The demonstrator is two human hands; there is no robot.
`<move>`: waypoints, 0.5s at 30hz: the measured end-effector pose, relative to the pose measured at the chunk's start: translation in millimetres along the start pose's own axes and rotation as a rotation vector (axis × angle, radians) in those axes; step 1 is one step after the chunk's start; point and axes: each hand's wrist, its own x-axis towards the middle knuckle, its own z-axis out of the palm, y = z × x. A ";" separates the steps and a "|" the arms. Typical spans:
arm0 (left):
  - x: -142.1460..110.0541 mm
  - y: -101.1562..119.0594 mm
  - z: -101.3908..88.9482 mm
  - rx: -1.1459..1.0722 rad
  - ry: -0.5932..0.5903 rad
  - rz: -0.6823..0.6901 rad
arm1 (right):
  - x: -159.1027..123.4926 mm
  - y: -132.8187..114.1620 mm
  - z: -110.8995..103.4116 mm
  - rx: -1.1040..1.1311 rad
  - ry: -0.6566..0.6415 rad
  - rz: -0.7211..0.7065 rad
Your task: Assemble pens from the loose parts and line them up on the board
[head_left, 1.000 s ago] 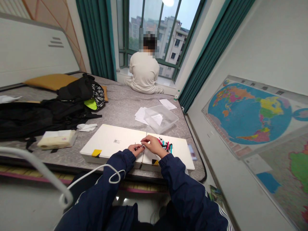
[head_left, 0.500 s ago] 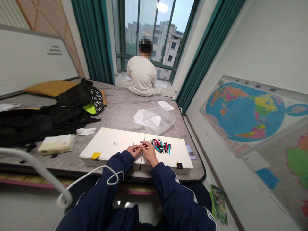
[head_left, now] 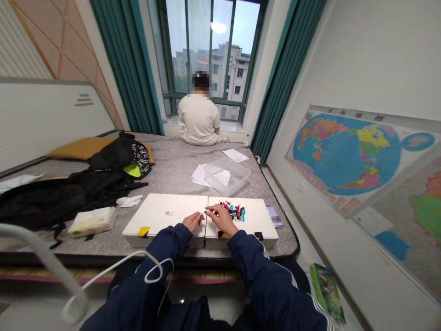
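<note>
Small piece (head_left: 204, 212), pale with a dark end, too small to identify; held above two white boxes (head_left: 155, 212), pinched by the fingertips of the left hand (head_left: 193, 222) and right hand (head_left: 221, 220). Beside the right hand, a heap of red, black and turquoise pieces (head_left: 238, 212). Surface: grey bed (head_left: 172, 161). Room: window (head_left: 200, 32), green curtains (head_left: 120, 59), wall map (head_left: 344, 149).

your white-striped navy sleeves (head_left: 253, 264), white boxes (head_left: 186, 204) at 12 o'clock, red, black and turquoise pieces (head_left: 238, 212) at your 1 o'clock
</note>
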 end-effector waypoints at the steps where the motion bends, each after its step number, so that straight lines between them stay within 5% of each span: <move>1: -3.7 5.0 -2.2 0.075 0.000 0.022 | -1.5 -2.2 -3.5 -0.032 -0.008 -0.026; 8: -13.0 23.1 -10.1 0.493 -0.051 0.171 | -10.9 -11.1 -18.5 -0.198 -0.124 -0.170; 15: 6.5 14.3 -4.1 0.460 -0.105 0.169 | -18.8 -10.9 0.7 -0.188 -0.093 -0.099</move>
